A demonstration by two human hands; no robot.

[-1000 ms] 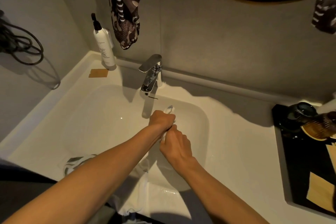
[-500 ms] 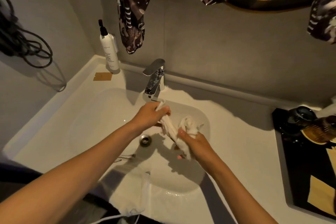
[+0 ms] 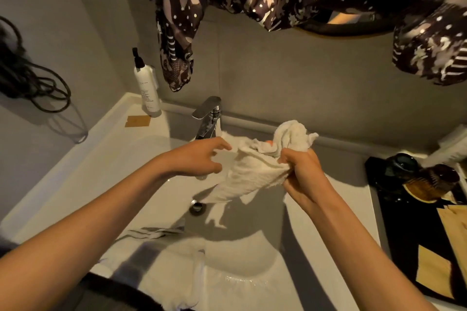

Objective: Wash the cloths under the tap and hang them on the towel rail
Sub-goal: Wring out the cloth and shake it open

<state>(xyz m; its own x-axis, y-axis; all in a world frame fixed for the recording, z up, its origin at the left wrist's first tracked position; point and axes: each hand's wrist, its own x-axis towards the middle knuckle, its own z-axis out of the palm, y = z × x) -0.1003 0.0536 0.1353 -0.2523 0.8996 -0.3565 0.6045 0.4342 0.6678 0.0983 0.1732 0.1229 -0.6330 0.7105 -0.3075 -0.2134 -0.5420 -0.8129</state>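
A crumpled white cloth hangs over the sink basin, just right of the chrome tap. My right hand is shut on its bunched right end. My left hand hovers below the tap with thumb and fingers apart, its fingertips at the cloth's left edge. A grey striped cloth lies at the basin's left side. Another white cloth is draped over the sink's front rim. No water stream can be made out.
Dark patterned fabric hangs over the wall above the tap and at the upper right. A white pump bottle and a brown card sit at the back left. A black tray with jars is on the right counter. Cables hang on the left wall.
Both hands rose and moved apart. The twisted cloth opened out; my right hand lifted its end up to the right, and my left hand loosened its grip.
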